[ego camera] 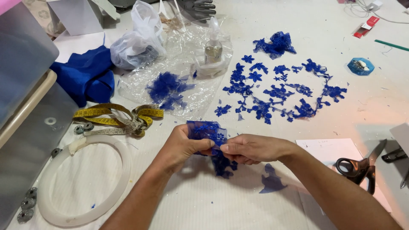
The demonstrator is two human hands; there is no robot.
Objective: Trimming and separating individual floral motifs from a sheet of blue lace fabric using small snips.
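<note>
1. Table: white, faintly ribbed surface, fills the whole view. No walls or floor visible. Blue thread scraps scattered on it.
2. Nearest: one white hoop lying flat at lower left. Four small metal discs in view by the grey panel's edge, two near the tape.
3. Left hand and right hand meet at centre. Both pinch one piece of blue lace between thumb and fingertips, other fingers curled in. The lace is held just above the table, and part of it hangs below the hands.
4. One loose blue scrap on the table, just below the right forearm.
5. Right edge: one pair of black-handled scissors lying on a white sheet of paper.
6. Left of the hands: one yellow tape measure, loosely coiled.
7. Mid table: many blue lace flower cutouts spread in a rough ring, too many to count.
8. Beyond: one clear plastic sheet with more blue pieces on it and one small spray bottle.
9. Far left: one folded blue fabric, one white plastic bag.
10. Far right: one small blue dish.
</note>
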